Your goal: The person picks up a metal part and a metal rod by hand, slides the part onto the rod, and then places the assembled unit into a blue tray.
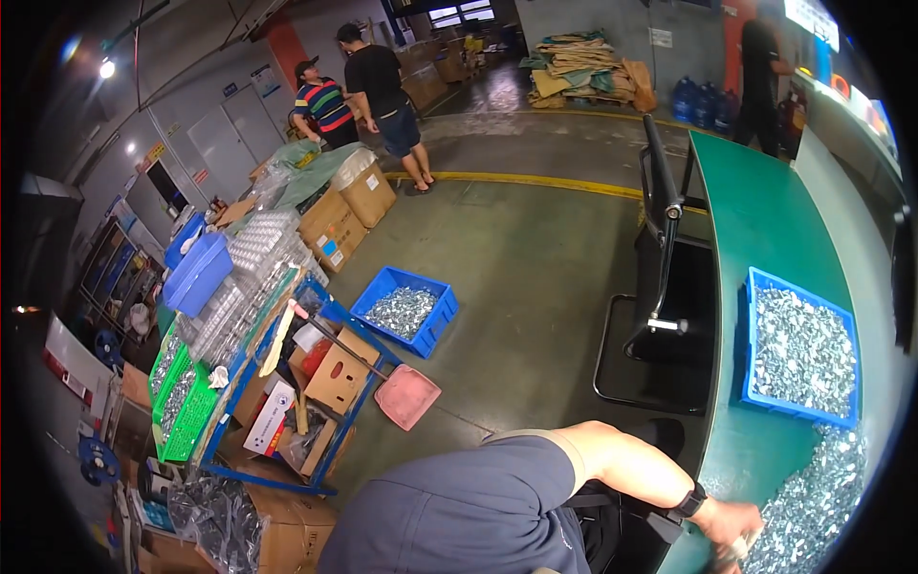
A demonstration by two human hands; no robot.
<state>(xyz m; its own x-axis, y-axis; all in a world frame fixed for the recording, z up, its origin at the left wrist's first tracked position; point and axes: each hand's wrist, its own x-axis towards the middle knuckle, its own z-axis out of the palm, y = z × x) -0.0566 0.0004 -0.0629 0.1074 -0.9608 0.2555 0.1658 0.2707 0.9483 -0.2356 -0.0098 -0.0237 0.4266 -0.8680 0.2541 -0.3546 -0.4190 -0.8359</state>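
My left hand (729, 528), with a dark watch on its wrist, is at the lower right, at the near edge of a spread of small shiny metal pieces (803, 507). Its fingers are curled together; whatever they may hold is too small and blurred to make out. The metal pieces lie loose on the green tabletop (765, 206). Beyond them, a blue bin (751, 344) full of similar pieces rests on the table. My right hand does not show within the picture.
A black chair (660, 287) stands beside the table. On the floor sits another blue bin (418, 342) of metal pieces, near a pink dustpan (408, 397). A blue-framed rack (258, 474) holds green baskets (191, 407) and clear trays. Two people (378, 91) stand at the back, another at the far right.
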